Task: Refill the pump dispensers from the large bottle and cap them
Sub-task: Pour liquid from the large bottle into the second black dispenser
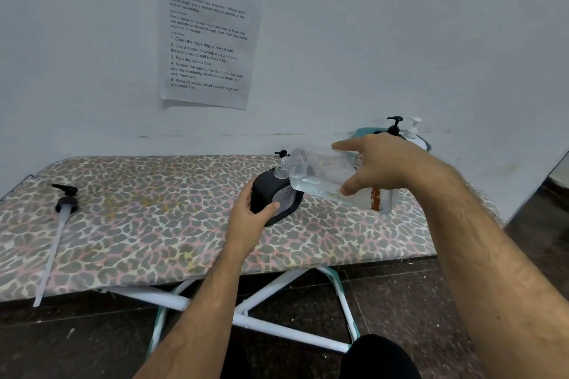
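In the head view, the right hand [374,168] grips the large clear bottle [320,175], thumb below and fingers over its top. The bottle lies tipped almost flat, its long axis running from the hand leftward, with its open neck pointing left and slightly down over the mouth of the black dispenser [272,198]. Clear liquid pools along the bottle's lower side. The left hand [251,214] holds that dispenser from its near-left side, thumb curled across the front; the dispenser stands upright on the leopard-print counter [154,224], its neck uncapped. Well to the left of the left hand, a black pump head [65,198] lies on the counter with its long tube [50,252] pointing toward the near edge. Beyond the right hand, a black-pump bottle [394,126] and a white-pump bottle [412,132] stand in a teal tub [363,132].
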`<state>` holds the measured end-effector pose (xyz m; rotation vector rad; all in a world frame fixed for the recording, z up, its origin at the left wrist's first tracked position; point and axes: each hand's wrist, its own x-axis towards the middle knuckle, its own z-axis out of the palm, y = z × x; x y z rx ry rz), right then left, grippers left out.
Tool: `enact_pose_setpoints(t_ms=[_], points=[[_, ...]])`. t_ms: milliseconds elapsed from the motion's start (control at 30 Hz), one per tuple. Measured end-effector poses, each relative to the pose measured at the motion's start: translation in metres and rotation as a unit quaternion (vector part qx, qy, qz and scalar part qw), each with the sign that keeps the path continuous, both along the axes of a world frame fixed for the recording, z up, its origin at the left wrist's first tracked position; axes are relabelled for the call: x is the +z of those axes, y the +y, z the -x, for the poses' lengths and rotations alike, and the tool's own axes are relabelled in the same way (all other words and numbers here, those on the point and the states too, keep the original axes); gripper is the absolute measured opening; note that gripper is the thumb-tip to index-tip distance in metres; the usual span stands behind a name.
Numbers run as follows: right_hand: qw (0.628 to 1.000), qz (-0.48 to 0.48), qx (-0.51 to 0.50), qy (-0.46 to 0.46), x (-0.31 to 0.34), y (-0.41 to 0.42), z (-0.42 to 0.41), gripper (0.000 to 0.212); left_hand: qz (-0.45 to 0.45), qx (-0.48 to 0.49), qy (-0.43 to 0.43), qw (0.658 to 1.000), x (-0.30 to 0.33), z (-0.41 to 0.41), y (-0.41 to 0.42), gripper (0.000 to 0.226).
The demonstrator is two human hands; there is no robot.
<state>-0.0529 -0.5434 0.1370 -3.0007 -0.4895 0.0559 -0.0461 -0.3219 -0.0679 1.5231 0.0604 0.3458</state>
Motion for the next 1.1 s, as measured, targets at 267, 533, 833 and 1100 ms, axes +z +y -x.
enact_pose_setpoints(t_ms=[267, 533, 833, 1100], points=[[1.0, 0.003, 0.003, -0.003, 0.0014, -0.0004, -0.001, 0.088, 0.008, 0.002, 0.002, 1.0, -0.0001, -0.0006, -0.0008, 0.061], [1.0, 0.007, 0.005, -0.004, 0.0034, 0.0009, 0.0001, 0.087, 0.011, 0.004, -0.001, 1.0, -0.0019, -0.0022, 0.0009, 0.062], [1.0, 0.013, 0.003, -0.007, 0.0048, 0.0018, 0.0013, 0.087, 0.011, -0.002, -0.002, 1.0, -0.0019, -0.0021, 0.0003, 0.062], [1.0, 0.018, 0.002, -0.004, 0.0058, 0.0027, 0.0011, 0.088, 0.01, -0.003, -0.005, 1.0, -0.004, -0.0032, 0.0008, 0.063]])
